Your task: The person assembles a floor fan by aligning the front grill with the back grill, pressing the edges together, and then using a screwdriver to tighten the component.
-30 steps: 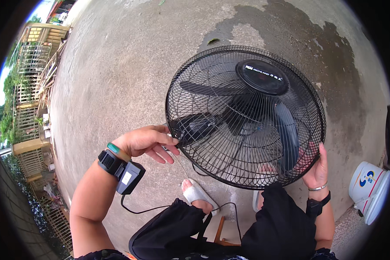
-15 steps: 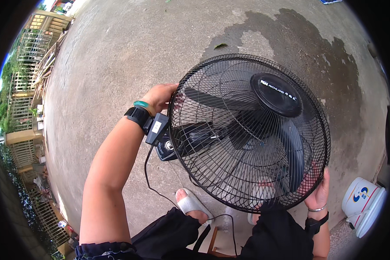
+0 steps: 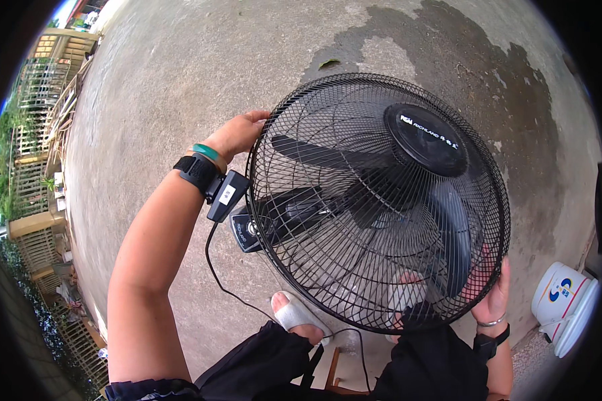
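Left of centre, the left hand [image 3: 236,137] is hiding its fingertips behind the fan guard [image 3: 374,267], whose mesh is partly veiling the right hand [image 3: 492,302] at lower right. Dark trousers [image 3: 435,361] are running off the lower edge. At upper left, distant objects [image 3: 85,21] are appearing too small to tell.

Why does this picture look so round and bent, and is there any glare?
Head view: fisheye distortion bows the fence, black surrounding the round image; head view: bluish sheen on one blade of the fan; head view: soft daylight, no crisp fan shadow showing on the floor.
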The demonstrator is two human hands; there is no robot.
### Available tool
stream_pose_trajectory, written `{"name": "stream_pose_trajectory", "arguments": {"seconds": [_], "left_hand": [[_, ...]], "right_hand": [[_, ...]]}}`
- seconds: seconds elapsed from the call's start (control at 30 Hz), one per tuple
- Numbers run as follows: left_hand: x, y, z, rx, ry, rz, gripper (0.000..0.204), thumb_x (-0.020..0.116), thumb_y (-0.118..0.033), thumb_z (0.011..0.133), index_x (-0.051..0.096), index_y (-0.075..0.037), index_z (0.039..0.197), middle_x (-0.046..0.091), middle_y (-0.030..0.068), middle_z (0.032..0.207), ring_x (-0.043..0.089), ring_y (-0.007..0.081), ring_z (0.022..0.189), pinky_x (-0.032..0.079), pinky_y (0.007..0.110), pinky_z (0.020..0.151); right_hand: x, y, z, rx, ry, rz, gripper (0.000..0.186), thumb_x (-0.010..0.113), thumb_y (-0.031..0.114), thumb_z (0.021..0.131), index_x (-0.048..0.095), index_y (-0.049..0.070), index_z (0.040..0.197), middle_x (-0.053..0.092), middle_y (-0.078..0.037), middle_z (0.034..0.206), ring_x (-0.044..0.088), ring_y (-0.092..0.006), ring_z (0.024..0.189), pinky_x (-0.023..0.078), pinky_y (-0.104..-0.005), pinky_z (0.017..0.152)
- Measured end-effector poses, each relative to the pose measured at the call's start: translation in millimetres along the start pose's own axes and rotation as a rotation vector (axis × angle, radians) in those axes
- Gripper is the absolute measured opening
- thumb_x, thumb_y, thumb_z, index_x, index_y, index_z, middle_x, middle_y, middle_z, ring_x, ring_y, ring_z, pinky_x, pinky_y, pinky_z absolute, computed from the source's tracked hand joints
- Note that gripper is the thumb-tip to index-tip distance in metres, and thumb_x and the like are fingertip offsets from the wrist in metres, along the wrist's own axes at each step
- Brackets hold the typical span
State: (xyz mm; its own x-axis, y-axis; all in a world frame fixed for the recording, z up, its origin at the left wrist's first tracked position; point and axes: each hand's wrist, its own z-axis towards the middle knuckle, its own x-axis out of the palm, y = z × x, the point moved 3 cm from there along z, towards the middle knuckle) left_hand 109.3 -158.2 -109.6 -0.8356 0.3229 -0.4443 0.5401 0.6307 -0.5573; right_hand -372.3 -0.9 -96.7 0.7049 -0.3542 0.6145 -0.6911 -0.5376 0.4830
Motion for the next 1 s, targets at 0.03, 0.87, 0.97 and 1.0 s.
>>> {"name": "stream_pose_trajectory", "arguments": {"seconds": [0.03, 0.87, 0.97, 1.0], "left_hand": [[4.5, -4.0, 0.8, -0.062, 0.059, -0.054, 0.029, 0.043, -0.016, 0.091, 0.054, -0.005, 0.115, 0.06, 0.0025, 0.095, 0.055, 0.0078, 0.081, 0.047, 0.024, 0.074], [4.5, 10.4, -24.0, 0.003, -0.176, -0.091, 0.022, 0.052, -0.011, 0.086, 0.06, 0.008, 0.094, 0.061, 0.004, 0.071, 0.052, 0.0065, 0.056, 0.038, 0.02, 0.048], [3.1, 2.0, -29.5, -0.044, -0.203, -0.072, 0.02, 0.051, -0.01, 0.085, 0.061, 0.007, 0.091, 0.06, 0.003, 0.069, 0.05, 0.0059, 0.054, 0.037, 0.02, 0.047], [3.3, -2.2, -30.8, -0.045, -0.171, -0.037, 0.019, 0.051, -0.009, 0.085, 0.061, 0.006, 0.09, 0.059, 0.0026, 0.069, 0.05, 0.0058, 0.054, 0.036, 0.02, 0.047]], "right_hand": [[-2.9, 1.2, -1.2, -0.004, -0.024, -0.009, 0.048, 0.045, 0.042, 0.089, 0.045, 0.008, 0.122, 0.05, -0.01, 0.119, 0.049, -0.0237, 0.107, 0.039, -0.0388, 0.093], [8.7, 18.1, 3.9, 0.008, -0.047, -0.061, 0.047, 0.046, 0.042, 0.089, 0.044, 0.007, 0.12, 0.051, -0.009, 0.116, 0.053, -0.0224, 0.102, 0.045, -0.0388, 0.085], [7.0, 18.4, 3.5, 0.018, -0.059, -0.059, 0.045, 0.046, 0.042, 0.088, 0.046, 0.008, 0.118, 0.052, -0.008, 0.115, 0.054, -0.0225, 0.099, 0.047, -0.0388, 0.083], [4.5, 18.4, 4.0, 0.016, -0.058, -0.063, 0.045, 0.046, 0.042, 0.088, 0.046, 0.008, 0.118, 0.052, -0.008, 0.115, 0.054, -0.0227, 0.099, 0.047, -0.0391, 0.082]]}}
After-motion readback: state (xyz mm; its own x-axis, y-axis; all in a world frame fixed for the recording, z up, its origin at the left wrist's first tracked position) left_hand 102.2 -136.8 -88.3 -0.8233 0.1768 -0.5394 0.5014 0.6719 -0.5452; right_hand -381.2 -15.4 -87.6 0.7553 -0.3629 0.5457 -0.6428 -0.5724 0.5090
